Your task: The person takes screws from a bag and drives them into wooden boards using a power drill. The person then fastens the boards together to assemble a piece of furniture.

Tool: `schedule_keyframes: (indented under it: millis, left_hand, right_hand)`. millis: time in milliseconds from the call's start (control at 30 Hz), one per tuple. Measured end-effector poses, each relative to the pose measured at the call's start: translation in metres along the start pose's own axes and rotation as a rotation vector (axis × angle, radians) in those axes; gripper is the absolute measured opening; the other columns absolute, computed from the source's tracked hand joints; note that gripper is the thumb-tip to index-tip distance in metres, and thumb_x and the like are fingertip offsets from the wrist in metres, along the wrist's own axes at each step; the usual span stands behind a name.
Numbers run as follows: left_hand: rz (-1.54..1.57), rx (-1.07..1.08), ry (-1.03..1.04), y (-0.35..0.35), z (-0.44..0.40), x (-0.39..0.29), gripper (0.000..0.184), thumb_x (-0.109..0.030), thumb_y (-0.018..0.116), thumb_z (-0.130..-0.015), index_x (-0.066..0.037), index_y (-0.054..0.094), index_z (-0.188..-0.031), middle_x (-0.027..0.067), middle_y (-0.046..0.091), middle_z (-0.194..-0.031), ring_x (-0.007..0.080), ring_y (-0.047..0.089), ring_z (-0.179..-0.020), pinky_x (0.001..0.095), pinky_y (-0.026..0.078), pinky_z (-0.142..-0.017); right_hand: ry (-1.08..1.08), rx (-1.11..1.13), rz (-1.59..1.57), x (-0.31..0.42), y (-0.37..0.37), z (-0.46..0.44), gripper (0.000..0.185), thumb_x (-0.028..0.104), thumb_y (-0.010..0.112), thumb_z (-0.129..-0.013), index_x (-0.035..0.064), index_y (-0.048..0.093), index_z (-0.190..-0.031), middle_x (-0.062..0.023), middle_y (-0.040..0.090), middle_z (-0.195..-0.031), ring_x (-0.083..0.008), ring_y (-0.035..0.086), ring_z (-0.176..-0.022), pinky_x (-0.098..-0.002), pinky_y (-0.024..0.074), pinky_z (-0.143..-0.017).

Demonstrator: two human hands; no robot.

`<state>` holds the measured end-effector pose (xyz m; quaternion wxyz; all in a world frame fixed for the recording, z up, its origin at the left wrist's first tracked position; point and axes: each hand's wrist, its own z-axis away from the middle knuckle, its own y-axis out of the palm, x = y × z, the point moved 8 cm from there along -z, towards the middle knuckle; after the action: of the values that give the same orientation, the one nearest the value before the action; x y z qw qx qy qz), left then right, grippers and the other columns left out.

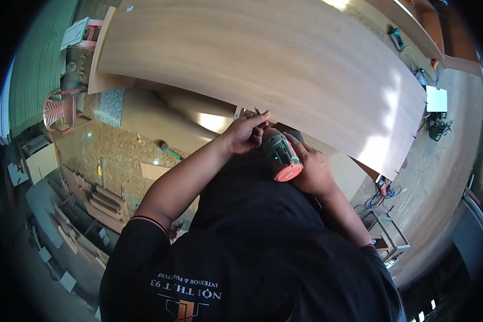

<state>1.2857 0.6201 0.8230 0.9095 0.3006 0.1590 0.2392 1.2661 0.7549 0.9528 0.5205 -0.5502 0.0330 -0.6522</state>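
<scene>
My right hand (pixel 313 167) is wrapped around a dark green and red cordless drill (pixel 280 153), whose front end points toward the edge of a large wooden panel (pixel 263 53). Its handle is hidden beneath the body and my fingers. Just left of the drill's nose, my left hand (pixel 246 135) is closed in a pinch at the panel's near edge. Small dark bits show at those fingertips, too small to name. Below the fingers, part of a light wooden piece shows under the panel edge.
A red plastic chair (pixel 60 111) stands at left on the dusty floor. Wood offcuts (pixel 104 203) lie lower left, near a hammer-like tool with a green handle (pixel 172 153). Coiled cables (pixel 382 197) and a metal frame (pixel 389 233) are at right.
</scene>
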Motion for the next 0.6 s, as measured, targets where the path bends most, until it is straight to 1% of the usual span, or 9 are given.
schedule_keyframes:
  millis: [67,100,133,167,300,367,433,500,600]
  left_hand:
    - [-0.044,-0.165,-0.03,-0.004,-0.018,-0.002,0.03,-0.044,0.058,-0.093,-0.016,0.058,-0.082,-0.0077,0.051,-0.065,0.0037,0.046,-0.052,0.0201,0.038,-0.047]
    - [0.058,-0.173,-0.058,-0.015,-0.037,0.008,0.034,-0.049,0.057,-0.091,-0.015,0.06,-0.086,-0.0035,0.058,-0.07,0.01,0.054,-0.06,0.0267,0.045,-0.056]
    - [0.066,-0.249,-0.094,-0.024,-0.047,0.013,0.034,-0.048,0.056,-0.092,-0.015,0.061,-0.089,-0.0017,0.06,-0.073,0.0124,0.058,-0.066,0.0294,0.048,-0.062]
    - [0.07,-0.251,-0.122,-0.028,-0.054,0.016,0.034,-0.047,0.056,-0.092,-0.014,0.06,-0.09,0.0003,0.06,-0.074,0.0137,0.059,-0.067,0.0295,0.048,-0.062]
    - [0.041,-0.374,-0.189,-0.051,-0.069,0.033,0.032,-0.042,0.055,-0.093,-0.01,0.062,-0.092,0.0028,0.061,-0.078,0.0143,0.059,-0.068,0.0302,0.05,-0.063]
    - [-0.33,-0.425,-0.106,-0.058,-0.066,0.019,0.031,-0.036,0.056,-0.093,-0.006,0.062,-0.1,0.0047,0.061,-0.083,0.0142,0.06,-0.075,0.0293,0.05,-0.069]
    - [-0.372,-0.425,-0.157,-0.068,-0.068,0.024,0.031,-0.032,0.055,-0.093,-0.004,0.064,-0.102,0.0058,0.062,-0.087,0.0131,0.061,-0.078,0.0272,0.05,-0.071]
    - [-0.44,-0.33,-0.068,-0.079,-0.08,0.021,0.035,-0.038,0.055,-0.092,-0.006,0.067,-0.097,0.0007,0.064,-0.08,0.0088,0.056,-0.067,0.024,0.043,-0.057]
    - [-0.421,-0.284,-0.102,-0.082,-0.096,0.018,0.033,-0.036,0.056,-0.092,-0.006,0.068,-0.096,0.0001,0.064,-0.079,0.0079,0.056,-0.067,0.0222,0.041,-0.057]
  right_hand:
    - [-0.026,0.003,0.116,-0.015,0.004,-0.021,0.063,0.026,0.066,-0.076,0.0119,0.046,-0.134,-0.0143,0.065,-0.103,-0.0347,0.066,-0.084,-0.0431,0.0533,-0.072]
    - [-0.032,0.032,0.118,-0.028,0.011,-0.028,0.066,0.028,0.067,-0.075,0.0121,0.045,-0.135,-0.014,0.064,-0.105,-0.0345,0.066,-0.084,-0.0431,0.0533,-0.072]
    - [0.0,0.013,0.075,-0.036,0.015,-0.034,0.069,0.029,0.068,-0.075,0.0116,0.043,-0.136,-0.0138,0.064,-0.106,-0.034,0.065,-0.085,-0.0432,0.0532,-0.073]
    - [0.051,0.059,0.058,-0.046,0.026,-0.036,0.069,0.03,0.069,-0.075,0.0113,0.043,-0.136,-0.0138,0.063,-0.107,-0.0338,0.065,-0.086,-0.043,0.0532,-0.073]
    - [0.196,0.149,0.006,-0.073,0.057,-0.045,0.069,0.032,0.068,-0.076,0.0109,0.041,-0.137,-0.0133,0.062,-0.11,-0.0323,0.065,-0.089,-0.0415,0.0531,-0.076]
    - [0.242,0.174,-0.024,-0.08,0.068,-0.045,0.069,0.033,0.068,-0.077,0.0111,0.041,-0.137,-0.013,0.062,-0.11,-0.0318,0.066,-0.09,-0.041,0.0531,-0.077]
    - [0.273,0.204,-0.025,-0.083,0.071,-0.048,0.068,0.032,0.067,-0.077,0.0116,0.041,-0.136,-0.0129,0.062,-0.107,-0.0318,0.066,-0.089,-0.0411,0.0532,-0.076]
    - [0.328,0.194,-0.094,-0.088,0.071,-0.052,0.068,0.032,0.067,-0.077,0.0116,0.041,-0.136,-0.0129,0.062,-0.106,-0.0321,0.066,-0.088,-0.0413,0.0533,-0.075]
    - [0.421,0.147,-0.172,-0.097,0.076,-0.058,0.067,0.03,0.067,-0.077,0.0112,0.042,-0.136,-0.0136,0.063,-0.105,-0.0336,0.066,-0.085,-0.0428,0.0534,-0.074]
